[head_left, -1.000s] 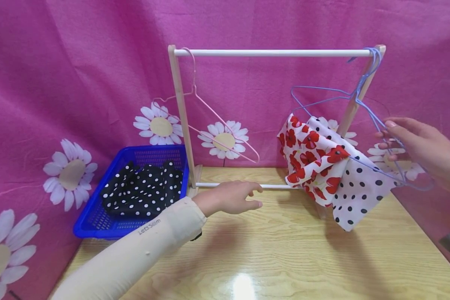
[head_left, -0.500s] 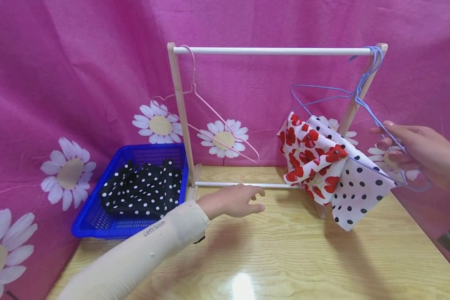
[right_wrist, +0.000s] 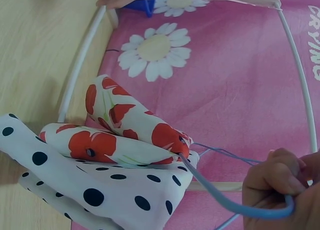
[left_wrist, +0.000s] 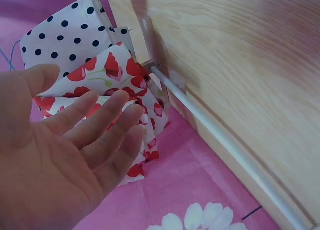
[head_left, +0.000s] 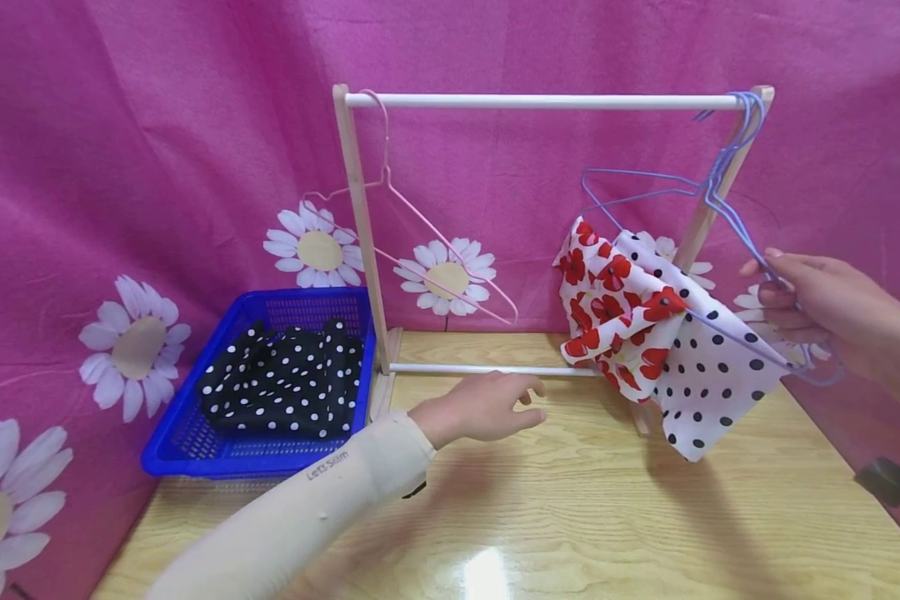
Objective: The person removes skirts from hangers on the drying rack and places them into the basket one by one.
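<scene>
My right hand [head_left: 832, 304] grips the near end of the blue wire hangers [head_left: 727, 218], whose hooks sit at the right end of the rack's top rail. In the right wrist view its fingers curl round a blue hanger [right_wrist: 235, 204]. Over the hangers hang a white cloth with red flowers [head_left: 607, 279] and, beside it, a white cloth with black dots [head_left: 720, 375]. My left hand [head_left: 487, 406] hovers above the table, left of the cloths, holding nothing. The left wrist view shows its fingers loosely spread, overlapping the flowered cloth [left_wrist: 112, 69].
A wooden rack with a white top rail [head_left: 540, 102] stands on the wood-grain table [head_left: 585, 517]. A pink hanger [head_left: 420, 221] hangs at its left end. On the left, a blue basket [head_left: 176, 458] holds a black cloth with white dots [head_left: 292, 387].
My left hand has moved slightly right, toward the flowered cloth. My right hand has closed round the blue hangers and drawn them slightly left, the cloths shifting with them.
</scene>
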A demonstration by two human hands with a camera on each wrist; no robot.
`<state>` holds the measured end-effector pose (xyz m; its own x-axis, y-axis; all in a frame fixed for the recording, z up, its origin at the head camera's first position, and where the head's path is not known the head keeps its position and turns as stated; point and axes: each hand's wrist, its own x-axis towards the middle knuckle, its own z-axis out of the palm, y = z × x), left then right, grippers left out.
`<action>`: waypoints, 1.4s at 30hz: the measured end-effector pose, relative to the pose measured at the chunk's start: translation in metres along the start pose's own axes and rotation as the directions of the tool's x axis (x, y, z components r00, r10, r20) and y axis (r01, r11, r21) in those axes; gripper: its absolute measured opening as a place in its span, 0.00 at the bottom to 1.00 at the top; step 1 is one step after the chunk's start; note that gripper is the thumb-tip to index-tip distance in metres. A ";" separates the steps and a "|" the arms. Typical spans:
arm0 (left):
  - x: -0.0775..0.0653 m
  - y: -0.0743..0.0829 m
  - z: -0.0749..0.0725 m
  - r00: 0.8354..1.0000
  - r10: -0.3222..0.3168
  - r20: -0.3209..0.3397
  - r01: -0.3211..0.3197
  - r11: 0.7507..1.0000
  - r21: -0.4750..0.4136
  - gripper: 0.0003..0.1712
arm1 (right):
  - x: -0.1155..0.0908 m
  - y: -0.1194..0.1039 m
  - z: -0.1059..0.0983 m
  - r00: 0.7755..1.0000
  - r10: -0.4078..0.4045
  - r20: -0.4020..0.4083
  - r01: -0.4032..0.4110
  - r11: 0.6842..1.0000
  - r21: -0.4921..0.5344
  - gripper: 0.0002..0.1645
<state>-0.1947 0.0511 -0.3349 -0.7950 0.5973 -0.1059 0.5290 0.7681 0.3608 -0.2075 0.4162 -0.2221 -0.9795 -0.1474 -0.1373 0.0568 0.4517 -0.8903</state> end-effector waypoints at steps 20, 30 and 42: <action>0.017 0.001 0.008 0.991 -0.062 -0.121 0.040 0.984 -0.174 0.21 | 0.010 0.013 0.008 0.991 -0.101 0.083 0.059 0.910 0.410 0.22; 0.020 -0.002 0.010 0.990 -0.077 -0.121 0.053 0.980 -0.190 0.19 | 0.016 0.015 0.015 0.979 -0.170 0.110 0.107 0.895 0.434 0.24; 0.021 -0.006 0.007 0.984 -0.084 -0.157 0.052 0.979 -0.196 0.17 | 0.023 0.010 0.023 0.988 -0.106 0.111 0.057 0.925 0.376 0.26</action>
<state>-0.2126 0.0613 -0.3456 -0.8732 0.4872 0.0110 0.4184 0.7382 0.5292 -0.2251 0.3971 -0.2441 -0.9526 -0.2909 -0.0892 0.0692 0.0783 -0.9945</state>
